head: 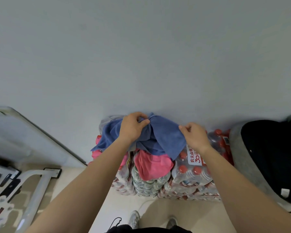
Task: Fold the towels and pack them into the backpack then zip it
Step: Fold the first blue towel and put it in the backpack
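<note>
The blue towel [165,140] lies crumpled on top of a stack of bottled-water packs [191,175] that stands on the floor against the wall, its loose end hanging over the stack's front edge. It looks soft, light and limp, so it should sag wherever it is unsupported and is best taken by two corners of one edge and drawn taut. The left hand [133,126] grips a bunched ridge of it near the stack's back edge, while the right hand [194,135] pinches its hem toward the right edge. A pink towel [149,165] droops below — equally floppy. The pack's label [194,157] reads "农夫山泉" with a large "30". A black shape [267,157] sits well to the right; whether it is the backpack I cannot tell.
</note>
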A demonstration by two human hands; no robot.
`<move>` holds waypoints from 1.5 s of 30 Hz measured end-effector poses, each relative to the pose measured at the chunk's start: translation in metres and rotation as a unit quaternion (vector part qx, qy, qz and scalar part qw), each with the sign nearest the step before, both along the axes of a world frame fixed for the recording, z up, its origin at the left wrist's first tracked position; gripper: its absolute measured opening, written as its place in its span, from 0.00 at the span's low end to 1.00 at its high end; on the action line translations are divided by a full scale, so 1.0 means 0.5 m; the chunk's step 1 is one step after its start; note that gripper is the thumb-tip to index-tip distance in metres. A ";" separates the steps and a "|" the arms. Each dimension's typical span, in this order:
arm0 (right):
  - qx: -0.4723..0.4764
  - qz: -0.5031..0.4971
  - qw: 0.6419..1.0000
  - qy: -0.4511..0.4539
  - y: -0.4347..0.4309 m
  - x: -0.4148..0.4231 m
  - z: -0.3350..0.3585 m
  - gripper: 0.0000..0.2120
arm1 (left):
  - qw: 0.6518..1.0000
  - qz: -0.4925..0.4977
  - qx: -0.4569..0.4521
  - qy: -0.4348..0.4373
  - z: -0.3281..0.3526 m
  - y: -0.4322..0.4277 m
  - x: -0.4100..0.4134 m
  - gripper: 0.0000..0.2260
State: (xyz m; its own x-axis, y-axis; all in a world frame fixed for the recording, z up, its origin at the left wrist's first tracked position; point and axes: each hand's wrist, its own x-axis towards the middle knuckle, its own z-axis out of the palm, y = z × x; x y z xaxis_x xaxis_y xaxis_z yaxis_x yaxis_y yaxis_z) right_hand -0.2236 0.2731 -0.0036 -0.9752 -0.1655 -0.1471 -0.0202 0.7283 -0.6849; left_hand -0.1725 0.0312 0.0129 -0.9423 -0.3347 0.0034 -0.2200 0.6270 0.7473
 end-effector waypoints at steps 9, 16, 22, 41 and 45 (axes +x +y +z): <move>-0.122 0.103 0.986 -0.046 -0.110 0.078 0.050 0.05 | 0.982 -0.072 0.160 -0.069 -0.002 -0.004 0.042 0.21; -0.159 0.217 0.961 -0.062 -0.158 0.093 0.058 0.08 | 0.996 -0.018 0.089 0.013 -0.015 -0.028 0.082 0.17; -0.084 0.297 0.949 -0.065 -0.176 0.082 0.056 0.19 | 0.990 0.088 0.106 0.040 -0.019 -0.054 0.106 0.13; -0.127 0.251 0.959 0.041 -0.251 0.064 0.060 0.04 | 0.979 0.059 0.193 0.032 0.007 -0.080 0.150 0.12; -0.157 0.208 0.965 0.018 -0.252 0.051 0.066 0.04 | 0.979 0.091 0.182 0.020 -0.006 -0.089 0.153 0.08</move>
State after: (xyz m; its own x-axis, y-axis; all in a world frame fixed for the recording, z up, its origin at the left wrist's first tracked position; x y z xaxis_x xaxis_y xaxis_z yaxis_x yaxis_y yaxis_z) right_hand -0.1982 0.1471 0.0292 -0.8183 -0.5747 0.0068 -0.2943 0.4088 -0.8639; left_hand -0.0960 -0.0135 0.0097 -0.8684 -0.4831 -0.1121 -0.2695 0.2701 0.9243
